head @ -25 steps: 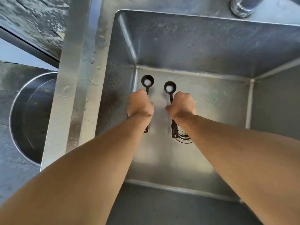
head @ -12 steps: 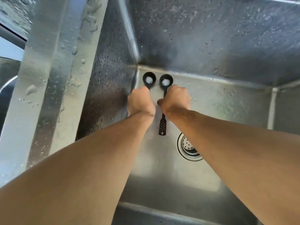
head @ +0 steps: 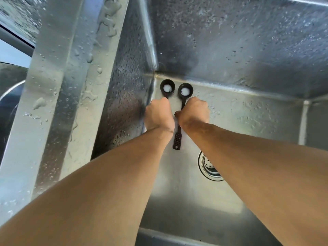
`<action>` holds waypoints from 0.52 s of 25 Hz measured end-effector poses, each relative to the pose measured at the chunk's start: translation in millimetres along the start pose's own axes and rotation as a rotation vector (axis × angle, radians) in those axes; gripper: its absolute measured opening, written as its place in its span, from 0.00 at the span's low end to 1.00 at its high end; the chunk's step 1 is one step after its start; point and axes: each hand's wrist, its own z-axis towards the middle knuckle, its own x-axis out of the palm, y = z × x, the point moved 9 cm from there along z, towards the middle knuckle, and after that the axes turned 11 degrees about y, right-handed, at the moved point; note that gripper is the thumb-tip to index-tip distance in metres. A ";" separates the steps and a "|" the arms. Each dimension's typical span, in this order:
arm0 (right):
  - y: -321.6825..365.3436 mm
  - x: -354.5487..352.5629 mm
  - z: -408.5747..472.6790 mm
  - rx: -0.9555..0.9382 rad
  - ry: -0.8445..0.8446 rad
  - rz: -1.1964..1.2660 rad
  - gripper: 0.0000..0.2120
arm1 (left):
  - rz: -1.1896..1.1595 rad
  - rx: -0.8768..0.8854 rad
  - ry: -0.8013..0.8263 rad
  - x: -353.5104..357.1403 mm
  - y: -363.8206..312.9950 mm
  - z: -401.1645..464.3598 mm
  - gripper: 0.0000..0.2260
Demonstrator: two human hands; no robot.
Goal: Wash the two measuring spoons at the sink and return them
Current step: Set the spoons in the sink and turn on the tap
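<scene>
We hold two black measuring spoons low in the steel sink [head: 230,107], near its far-left corner. Our left hand [head: 158,115] is closed in a tight grip around the handle of the left spoon [head: 167,88]; only the bowl and a short neck show past the knuckles. Our right hand [head: 193,110] is likewise closed around the handle of the right spoon [head: 185,90], whose perforated handle end sticks out toward us below the wrist.

Both spoons run lengthwise from us toward the sink's back wall, bowls at the far end, open side up, each with a little white liquid or foam in it. The two bowls sit just beside each other, close to the seam where the sink floor meets the back wall. Whether they touch the floor, we cannot tell.

The left spoon is close to the sink's left wall, which is beaded with droplets. To the right of the spoons the sink floor is open, with the drain strainer [head: 210,166] nearer us and to the right. Beyond the wet left rim [head: 58,86] a round metal bowl [head: 10,96] shows partly.
</scene>
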 end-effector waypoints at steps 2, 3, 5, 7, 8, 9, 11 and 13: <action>1.3 1.7 -0.8 0.004 0.000 -0.003 0.10 | -0.024 0.009 0.009 0.0 -0.2 -0.3 0.19; 1.8 2.6 -0.9 0.006 0.002 -0.002 0.10 | -0.036 0.014 0.013 -0.2 -0.4 -0.1 0.19; 2.7 2.9 -2.3 0.009 0.000 -0.003 0.12 | -0.039 0.007 0.009 -1.4 0.5 0.6 0.19; 3.2 2.7 -4.0 0.006 0.000 -0.013 0.13 | -0.028 -0.006 0.000 -2.2 1.4 1.1 0.17; 3.6 2.7 -5.0 -0.001 0.001 -0.019 0.14 | -0.021 -0.008 0.000 -2.3 1.3 0.8 0.15; 3.5 2.8 -5.9 -0.009 0.002 -0.026 0.13 | -0.017 -0.007 0.004 -1.9 0.7 0.4 0.14; 2.3 3.0 -7.1 -0.023 0.003 -0.032 0.11 | -0.017 -0.002 0.013 -1.2 -0.9 -0.2 0.09; -0.6 1.7 -7.8 -0.025 -0.012 -0.030 0.10 | -0.015 -0.007 0.017 -0.8 0.0 -1.4 0.05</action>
